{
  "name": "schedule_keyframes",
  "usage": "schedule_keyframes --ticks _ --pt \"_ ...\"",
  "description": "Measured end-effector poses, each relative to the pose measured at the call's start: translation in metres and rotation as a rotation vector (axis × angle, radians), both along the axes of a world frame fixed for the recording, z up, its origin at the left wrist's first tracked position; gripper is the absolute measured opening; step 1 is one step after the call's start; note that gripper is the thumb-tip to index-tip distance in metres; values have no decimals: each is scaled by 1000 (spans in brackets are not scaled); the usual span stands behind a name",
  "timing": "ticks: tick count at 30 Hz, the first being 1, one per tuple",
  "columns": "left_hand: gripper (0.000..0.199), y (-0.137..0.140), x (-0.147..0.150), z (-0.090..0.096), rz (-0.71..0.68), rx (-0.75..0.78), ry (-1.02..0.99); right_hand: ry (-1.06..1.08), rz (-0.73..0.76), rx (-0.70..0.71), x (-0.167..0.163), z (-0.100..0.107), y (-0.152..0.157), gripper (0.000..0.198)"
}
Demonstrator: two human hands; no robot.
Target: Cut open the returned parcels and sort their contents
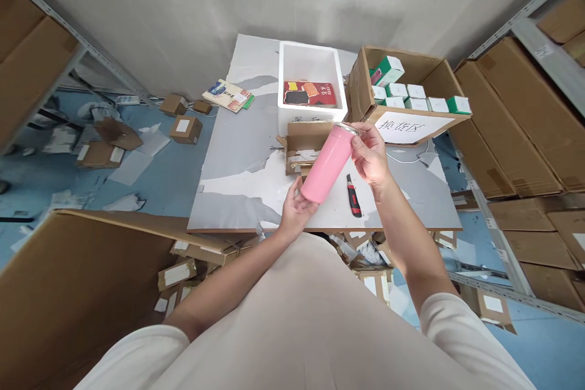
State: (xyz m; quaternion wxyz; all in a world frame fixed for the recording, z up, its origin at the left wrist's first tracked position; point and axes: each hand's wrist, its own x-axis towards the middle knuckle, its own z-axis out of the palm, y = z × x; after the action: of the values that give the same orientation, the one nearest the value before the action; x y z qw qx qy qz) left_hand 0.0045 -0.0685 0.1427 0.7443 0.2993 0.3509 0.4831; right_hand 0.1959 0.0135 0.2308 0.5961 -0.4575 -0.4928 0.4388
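A pink tumbler (328,164) with a silver rim is held tilted above the table between my two hands. My left hand (297,210) is closed around its lower end. At the rim end, my right hand (369,153) grips it with the thumb and fingers. Behind the tumbler stands an open small cardboard box (292,145), with white paper inside and partly hidden by the tumbler. To the right of the tumbler a red and black utility knife (353,196) lies on the tabletop.
A white foam box (287,113) holding a red package (315,96) stands at the back. Beside it, a cardboard carton (361,88) contains several green and white boxes. Booklets (227,95) lie on the table's (237,158) left side. A large open carton (91,292) stands at lower left.
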Motion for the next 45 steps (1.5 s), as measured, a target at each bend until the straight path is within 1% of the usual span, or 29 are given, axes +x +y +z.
schedule_keyframes --ticks 1,2,4,6,9,11,13,17,20,23,25,29,33,35,37,40,41,42,43,45 --pt "92 -1 0 -1 6 14 23 -8 -5 6 1 0 0 46" --pt "93 -1 0 -1 10 26 37 -20 -5 12 2 0 0 47" --pt "83 0 -1 -2 12 47 25 -54 21 17 5 4 -1 50" --pt "75 1 -3 -1 -3 61 -15 -85 80 12 11 11 -3 57" --pt "73 3 -5 2 -69 27 -78 -107 147 11 17 24 -5 63" --pt "75 2 -6 3 -114 -18 -113 -117 152 7 18 30 -5 59" --pt "79 1 -5 2 -137 -60 -128 -130 158 -17 17 32 -6 52" --pt "80 -2 -2 -5 -123 -141 -97 -162 188 -75 12 26 -4 45" --pt "82 -2 -1 -12 -100 -168 -65 -206 147 -80 9 18 -1 45" --pt "87 -1 -1 -16 -121 -148 -71 -248 83 -72 7 14 2 46" --pt "85 0 -1 -16 -139 -128 -69 -269 71 -78 7 14 4 46" --pt "78 -1 -1 -15 -145 -121 -63 -319 110 -77 9 16 3 47" --pt "86 1 1 -22 -144 -107 -30 -353 134 -86 10 18 3 46" --pt "88 5 0 -27 -145 -52 31 -378 87 -72 9 17 5 42" --pt "85 11 -6 -31 -112 59 139 -409 -1 -33 9 16 6 38" --pt "73 21 -22 -36 20 291 428 -472 -163 31 13 12 7 34" --pt "72 25 -27 -37 50 370 544 -499 -210 45 15 9 6 34" --pt "76 30 -31 -39 56 448 651 -527 -246 53 17 5 4 34" --pt "84 34 -33 -42 33 521 737 -554 -274 55 17 0 1 35" --pt "101 45 -34 -49 -67 651 829 -599 -304 42 17 -11 -6 36"
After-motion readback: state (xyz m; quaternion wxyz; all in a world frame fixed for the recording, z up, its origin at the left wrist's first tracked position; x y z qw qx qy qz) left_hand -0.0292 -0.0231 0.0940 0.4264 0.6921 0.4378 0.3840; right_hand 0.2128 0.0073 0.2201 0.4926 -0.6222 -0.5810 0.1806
